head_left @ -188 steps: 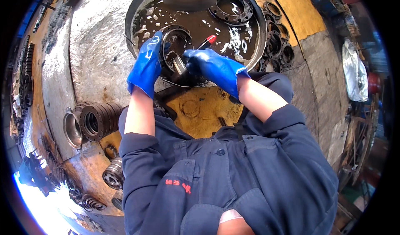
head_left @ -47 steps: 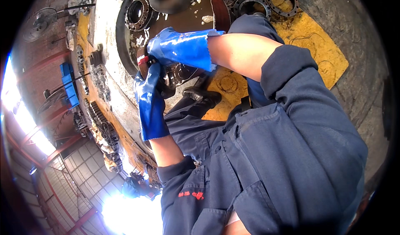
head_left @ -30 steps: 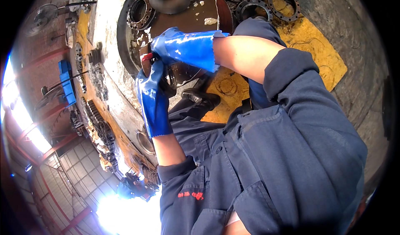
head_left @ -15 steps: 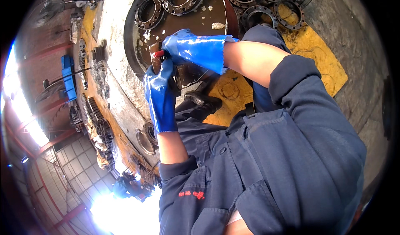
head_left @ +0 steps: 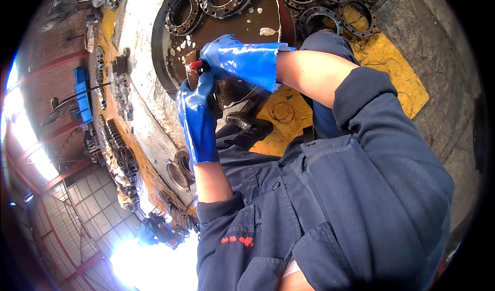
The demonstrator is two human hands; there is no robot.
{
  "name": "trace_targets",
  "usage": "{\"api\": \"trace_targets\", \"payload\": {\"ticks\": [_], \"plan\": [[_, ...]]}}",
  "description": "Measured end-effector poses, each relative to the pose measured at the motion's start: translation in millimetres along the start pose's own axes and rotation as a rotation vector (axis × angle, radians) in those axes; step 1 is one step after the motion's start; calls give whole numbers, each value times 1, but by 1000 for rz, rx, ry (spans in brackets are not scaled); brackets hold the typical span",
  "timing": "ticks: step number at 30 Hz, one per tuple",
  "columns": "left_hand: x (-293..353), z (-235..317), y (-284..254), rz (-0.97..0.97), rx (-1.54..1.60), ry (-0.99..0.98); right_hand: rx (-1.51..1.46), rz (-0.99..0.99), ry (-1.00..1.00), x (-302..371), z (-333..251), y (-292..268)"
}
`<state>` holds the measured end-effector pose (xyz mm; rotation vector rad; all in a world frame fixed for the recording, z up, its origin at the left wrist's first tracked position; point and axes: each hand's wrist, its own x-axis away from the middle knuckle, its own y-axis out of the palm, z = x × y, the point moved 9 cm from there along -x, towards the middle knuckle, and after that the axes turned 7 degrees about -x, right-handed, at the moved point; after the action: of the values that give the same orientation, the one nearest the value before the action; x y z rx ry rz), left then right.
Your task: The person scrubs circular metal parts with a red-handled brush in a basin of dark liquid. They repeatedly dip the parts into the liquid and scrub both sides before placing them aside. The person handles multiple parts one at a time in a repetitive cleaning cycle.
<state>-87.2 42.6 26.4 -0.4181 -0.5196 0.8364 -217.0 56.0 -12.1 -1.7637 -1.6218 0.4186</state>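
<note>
Both my hands wear long blue rubber gloves and meet above a round dark tub of brown liquid. My left hand is closed on a round metal ring, mostly hidden by the gloves. My right hand is closed on a small tool with a red end, pressed against the ring's brown surface. The rest of this tool is hidden in the glove, so its kind cannot be told. White clumps float in the liquid.
Two flange rings with bolt holes lie at the tub's far side. Several more dark flanges sit right of it, partly on a yellow board. Two rings lie left of my knee. Metal parts line the left; a fan stands beyond.
The red end has shifted slightly upward along the ring. White clumps near the tub's left side have moved a little. Both hands keep their hold almost in place.
</note>
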Motion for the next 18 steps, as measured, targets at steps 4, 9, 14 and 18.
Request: {"api": "trace_targets", "payload": {"ticks": [4,9,14,18], "plan": [[3,3,2,2,19,-21,-6,13,-17,4,-1,-3],[1,-3,-1,15,16,-29,-28,13,-22,7,-3,-4],[0,-3,0,14,6,-27,-10,45,-23,6,-2,-5],[-1,-1,1,10,-15,-19,-4,-29,50,-2,6,2]]}}
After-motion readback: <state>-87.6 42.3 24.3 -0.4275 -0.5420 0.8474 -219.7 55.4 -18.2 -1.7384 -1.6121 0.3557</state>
